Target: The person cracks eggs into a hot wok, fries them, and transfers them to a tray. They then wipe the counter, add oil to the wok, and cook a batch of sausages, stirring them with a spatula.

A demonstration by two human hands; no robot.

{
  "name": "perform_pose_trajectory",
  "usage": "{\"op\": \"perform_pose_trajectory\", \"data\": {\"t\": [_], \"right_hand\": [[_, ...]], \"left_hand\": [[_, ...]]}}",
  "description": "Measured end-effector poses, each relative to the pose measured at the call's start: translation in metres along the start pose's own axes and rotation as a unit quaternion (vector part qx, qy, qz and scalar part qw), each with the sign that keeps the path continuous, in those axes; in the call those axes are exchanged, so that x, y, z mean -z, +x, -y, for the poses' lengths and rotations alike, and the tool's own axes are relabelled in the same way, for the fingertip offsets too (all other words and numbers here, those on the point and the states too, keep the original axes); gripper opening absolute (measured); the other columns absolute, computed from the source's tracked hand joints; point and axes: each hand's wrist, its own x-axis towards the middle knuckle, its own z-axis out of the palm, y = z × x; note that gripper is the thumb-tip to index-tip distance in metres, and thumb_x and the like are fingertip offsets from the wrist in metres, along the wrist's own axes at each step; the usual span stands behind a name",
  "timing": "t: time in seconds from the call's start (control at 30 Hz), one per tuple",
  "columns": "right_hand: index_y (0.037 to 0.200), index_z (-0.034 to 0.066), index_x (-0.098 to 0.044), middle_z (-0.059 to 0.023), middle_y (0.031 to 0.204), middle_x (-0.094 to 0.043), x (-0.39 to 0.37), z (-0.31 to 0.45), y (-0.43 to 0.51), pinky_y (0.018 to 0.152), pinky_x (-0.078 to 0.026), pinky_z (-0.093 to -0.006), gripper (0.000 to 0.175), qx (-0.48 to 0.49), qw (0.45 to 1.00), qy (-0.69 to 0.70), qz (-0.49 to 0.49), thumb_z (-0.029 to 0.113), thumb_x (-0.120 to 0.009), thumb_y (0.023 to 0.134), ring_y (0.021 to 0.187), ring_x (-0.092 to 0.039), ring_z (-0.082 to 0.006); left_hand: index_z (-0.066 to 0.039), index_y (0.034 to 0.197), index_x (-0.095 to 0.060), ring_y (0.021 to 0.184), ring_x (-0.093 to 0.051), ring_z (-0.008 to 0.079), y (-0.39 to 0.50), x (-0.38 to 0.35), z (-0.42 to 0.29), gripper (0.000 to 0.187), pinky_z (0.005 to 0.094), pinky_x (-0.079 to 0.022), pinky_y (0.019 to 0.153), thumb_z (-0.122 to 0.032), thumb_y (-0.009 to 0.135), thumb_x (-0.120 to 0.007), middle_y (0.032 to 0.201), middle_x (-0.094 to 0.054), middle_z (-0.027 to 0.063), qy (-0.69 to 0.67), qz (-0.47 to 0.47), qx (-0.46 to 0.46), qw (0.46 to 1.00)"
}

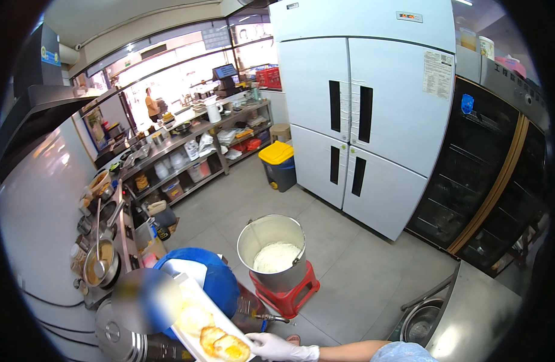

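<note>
My right hand (277, 348), in a white glove, reaches in from the lower right and grips the near end of a long white tray (234, 322). Browned fried eggs (232, 347) lie at that end, with a paler egg (193, 319) farther up. The tray tilts across a large blue round cover or lid (223, 280); a blur hides part of the area beside it. My left hand is out of view. In front stands a metal bucket (277, 283) with a white substance inside, on a red plastic stool (288, 298).
A pan of brown liquid with a ladle (101, 267) sits on the left counter. A metal tap (273, 318) juts out below the stool. A steel counter (476, 312) stands at right, a yellow-lidded bin (277, 154) by the refrigerator (313, 90). A person (150, 105) is beyond the window.
</note>
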Motion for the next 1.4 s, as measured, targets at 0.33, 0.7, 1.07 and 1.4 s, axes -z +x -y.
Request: {"op": "perform_pose_trajectory", "data": {"t": [0.33, 0.7, 1.07, 1.4], "right_hand": [[0.12, 0.005, -0.052, 0.0011, 0.075, -0.058, 0.111, 0.018, -0.015, 0.044, -0.039, -0.0177, 0.038, 0.016, 0.971, 0.077, -0.226, 0.022, -0.054, 0.086, 0.05, -0.047, -0.0034], [0.12, 0.0027, -0.052, 0.0028, 0.069, -0.056, 0.295, 0.027, -0.023, 0.042, -0.036, -0.017, 0.036, -0.01, 0.969, 0.064, -0.236, 0.02, -0.052, 0.088, 0.049, -0.045, -0.0025], [0.115, 0.0001, -0.055, 0.0026, 0.069, -0.058, 0.464, 0.07, 0.006, 0.042, -0.034, -0.0175, 0.032, -0.038, 0.984, 0.102, -0.14, 0.013, -0.053, 0.086, 0.047, -0.043, -0.0018], [0.114, 0.0027, -0.056, 0.0043, 0.066, -0.055, 0.567, 0.099, 0.117, 0.041, -0.032, -0.0168, 0.031, -0.055, 0.991, 0.069, -0.105, 0.018, -0.055, 0.087, 0.046, -0.041, -0.0003]], "left_hand": [[0.005, 0.115, -0.054, 0.092, -0.058, 0.0158, 0.135, -0.078, -0.038, 0.041, 0.0288, -0.046, 0.083, -0.017, 0.082, -0.062, 0.106, -0.061, 0.0096, 0.03, 0.176, 0.007, 0.984], [0.003, 0.112, -0.056, 0.079, -0.059, 0.0132, 0.233, -0.24, -0.021, 0.035, 0.0271, -0.048, 0.071, -0.014, 0.082, -0.057, 0.093, -0.064, 0.0051, -0.004, 0.148, 0.05, 0.988], [0.002, 0.121, -0.05, 0.093, -0.059, 0.0188, 0.304, -0.364, -0.021, 0.038, 0.031, -0.048, 0.08, -0.011, 0.085, -0.054, 0.108, -0.06, 0.009, -0.128, 0.082, 0.045, 0.987], [0.006, 0.114, -0.054, 0.095, -0.06, 0.0197, 0.443, -0.389, -0.028, 0.032, 0.0316, -0.048, 0.083, -0.009, 0.085, -0.055, 0.104, -0.062, 0.0115, -0.161, 0.054, 0.003, 0.985]]}}
